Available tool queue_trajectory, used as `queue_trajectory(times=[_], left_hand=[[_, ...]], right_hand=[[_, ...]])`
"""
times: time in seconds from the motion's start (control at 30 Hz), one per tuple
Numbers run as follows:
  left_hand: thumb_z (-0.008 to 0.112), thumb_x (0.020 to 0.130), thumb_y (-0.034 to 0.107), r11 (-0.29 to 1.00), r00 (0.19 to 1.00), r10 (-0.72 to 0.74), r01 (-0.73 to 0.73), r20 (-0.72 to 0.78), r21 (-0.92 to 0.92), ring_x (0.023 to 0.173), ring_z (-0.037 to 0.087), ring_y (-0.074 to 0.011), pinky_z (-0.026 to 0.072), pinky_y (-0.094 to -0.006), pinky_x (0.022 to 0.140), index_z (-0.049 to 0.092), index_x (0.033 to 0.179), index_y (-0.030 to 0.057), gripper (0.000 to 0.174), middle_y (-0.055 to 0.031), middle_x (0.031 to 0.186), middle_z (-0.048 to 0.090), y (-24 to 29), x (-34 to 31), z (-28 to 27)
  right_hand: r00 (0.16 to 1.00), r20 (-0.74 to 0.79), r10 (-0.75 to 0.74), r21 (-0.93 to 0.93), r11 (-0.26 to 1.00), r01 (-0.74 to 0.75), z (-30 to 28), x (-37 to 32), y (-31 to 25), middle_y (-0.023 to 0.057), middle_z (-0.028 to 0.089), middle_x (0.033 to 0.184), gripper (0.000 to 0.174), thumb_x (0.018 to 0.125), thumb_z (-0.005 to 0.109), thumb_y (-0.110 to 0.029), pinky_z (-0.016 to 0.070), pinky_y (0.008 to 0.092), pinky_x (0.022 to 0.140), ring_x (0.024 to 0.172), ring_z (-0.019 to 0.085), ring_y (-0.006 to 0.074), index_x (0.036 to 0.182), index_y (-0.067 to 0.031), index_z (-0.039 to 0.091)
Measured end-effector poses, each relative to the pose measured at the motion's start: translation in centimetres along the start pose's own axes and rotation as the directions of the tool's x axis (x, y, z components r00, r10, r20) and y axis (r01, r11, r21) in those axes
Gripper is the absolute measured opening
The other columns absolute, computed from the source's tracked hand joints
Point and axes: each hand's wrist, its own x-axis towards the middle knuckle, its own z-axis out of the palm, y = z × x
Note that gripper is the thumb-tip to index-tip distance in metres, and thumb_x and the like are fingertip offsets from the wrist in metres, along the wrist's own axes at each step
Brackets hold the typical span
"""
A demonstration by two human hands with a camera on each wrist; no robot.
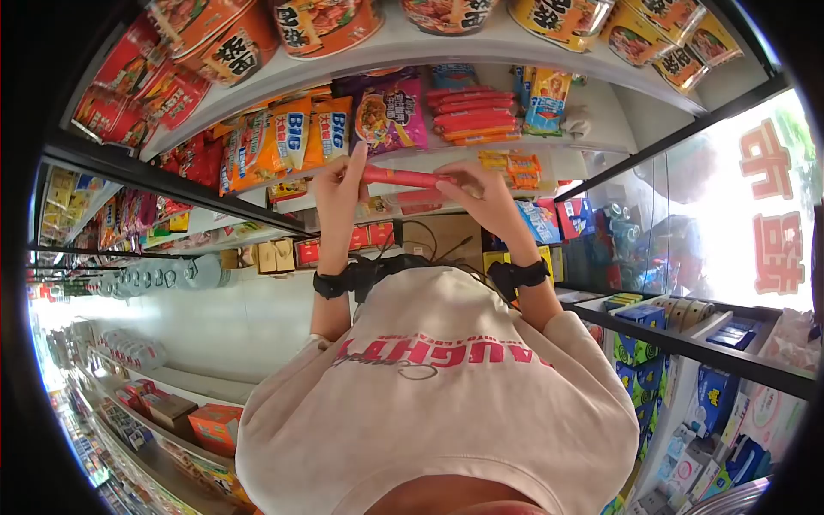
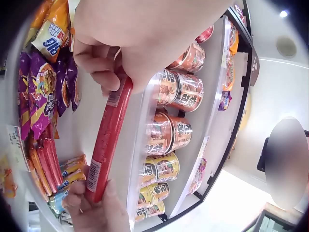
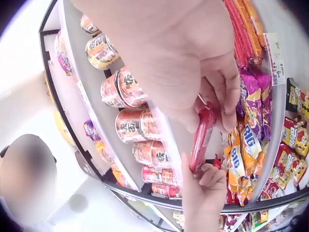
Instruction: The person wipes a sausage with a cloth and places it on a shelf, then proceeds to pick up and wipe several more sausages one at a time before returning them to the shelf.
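Note:
Both hands hold a long red wrapped stick (image 1: pixel 402 178) level in front of the snack shelf. The left hand (image 1: pixel 341 184) pinches one end between thumb and fingers. At the other end the right hand (image 1: pixel 481 196) grips with thumb and curled fingers. In the left wrist view the stick (image 2: pixel 110 137) shows a white barcode label near the right hand (image 2: pixel 96 208). Similar red sticks (image 1: pixel 474 112) lie stacked on the shelf just beyond, beside a purple snack bag (image 1: pixel 390 112).
Instant noodle tubs (image 1: pixel 326 26) line the shelf above the hands. Orange snack bags (image 1: pixel 292 136) stand to the left, and a yellow and blue packet (image 1: pixel 548 101) to the right. A dark shelf post (image 1: pixel 635 159) and glass are at the right; cartons (image 1: pixel 275 256) sit low.

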Motion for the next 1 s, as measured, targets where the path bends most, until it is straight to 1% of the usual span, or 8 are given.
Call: queue_trajectory(times=[0.17,0.2,0.3,0.47,0.57,0.7,0.8,1.0], left_hand=[[0.071,0.097,0.013,0.997,0.93,0.074,-0.077,0.36,-0.006,0.07,0.06,-0.0062,0.046,-0.022,0.062,0.072,0.098,-0.0005,0.014,-0.0015,0.084,0.067,-1.5,0.5,1.5],[0.071,0.095,0.006,0.994,0.916,0.059,-0.091,0.397,0.063,0.084,0.065,-0.0104,0.0503,-0.0236,0.074,0.071,0.111,-0.0013,0.017,-0.0046,0.101,0.07,-0.5,0.0,1.9],[0.072,0.094,0.006,0.936,0.851,0.19,-0.308,0.49,0.171,0.096,0.067,-0.0148,0.0517,-0.0267,0.084,0.07,0.116,-0.0006,0.024,-0.0065,0.109,0.07,0.2,0.0,2.6],[0.078,0.085,0.006,0.831,0.767,0.293,-0.499,0.571,0.244,0.09,0.067,-0.0181,0.0528,-0.0286,0.081,0.069,0.119,0.0002,0.036,-0.0101,0.105,0.067,0.3,0.0,3.3],[0.08,0.083,0.008,0.837,0.771,0.198,-0.454,0.606,0.304,0.097,0.068,-0.0177,0.052,-0.0286,0.085,0.069,0.122,0.0025,0.04,-0.01,0.109,0.068,0.9,-0.4,3.6],[0.081,0.083,0.007,0.85,0.785,0.164,-0.419,0.598,0.318,0.097,0.068,-0.0144,0.0521,-0.027,0.085,0.069,0.119,0.0015,0.038,-0.0086,0.111,0.07,1.4,-0.4,3.6],[0.081,0.084,0.005,0.984,0.901,0.112,-0.16,0.419,0.082,0.092,0.067,-0.0113,0.0524,-0.0251,0.081,0.072,0.107,-0.0014,0.025,-0.0075,0.104,0.071,0.0,-0.3,3.0],[0.081,0.084,0.001,0.96,0.945,0.28,-0.276,0.169,-0.05,0.097,0.066,-0.01,0.0519,-0.0255,0.087,0.068,0.115,-0.0013,0.034,-0.0075,0.105,0.072,0.6,-0.2,1.5]], right_hand=[[0.965,-0.227,-0.13,0.068,0.987,0.149,-1.9,-1.3,0.6,0.0079,0.064,0.113,0.022,0.09,0.073,-0.001,0.0565,0.0277,0.085,0.101,0.067,0.0162,0.112,0.0006,0.068],[0.955,-0.261,-0.138,0.062,0.985,0.159,-2.0,-1.5,0.4,0.0078,0.064,0.113,0.022,0.09,0.073,0.0,0.0564,0.0282,0.085,0.103,0.066,0.0168,0.112,0.0001,0.069],[0.932,-0.323,-0.162,-0.001,0.985,0.171,-2.4,-1.9,0.7,0.0085,0.064,0.114,0.024,0.088,0.073,0.002,0.0562,0.0294,0.086,0.106,0.065,0.0187,0.112,-0.0009,0.069],[0.918,-0.32,-0.234,-0.148,0.969,0.196,-2.9,-2.5,1.4,0.0104,0.064,0.117,0.027,0.087,0.073,0.002,0.0557,0.0296,0.087,0.107,0.066,0.0213,0.113,-0.0021,0.068],[0.923,-0.285,-0.259,-0.189,0.959,0.211,-3.1,-2.6,0.2,0.0112,0.065,0.118,0.027,0.088,0.073,0.001,0.0551,0.0302,0.088,0.107,0.066,0.0218,0.114,-0.0026,0.068],[0.923,-0.295,-0.246,-0.153,0.966,0.208,-3.1,-2.2,-0.6,0.011,0.067,0.116,0.027,0.09,0.072,-0.003,0.0545,0.0306,0.089,0.107,0.067,0.0204,0.116,-0.0011,0.066],[0.916,-0.373,-0.147,-0.04,0.989,0.143,-4.0,-1.3,0.7,0.0101,0.068,0.115,0.027,0.093,0.071,-0.006,0.0541,0.0298,0.088,0.104,0.068,0.0176,0.118,0.0007,0.065],[0.91,-0.409,-0.071,-0.075,0.996,0.045,-5.4,1.2,1.7,0.0089,0.069,0.111,0.018,0.095,0.069,-0.008,0.0537,0.0287,0.084,0.097,0.069,0.015,0.11,0.0015,0.067]])
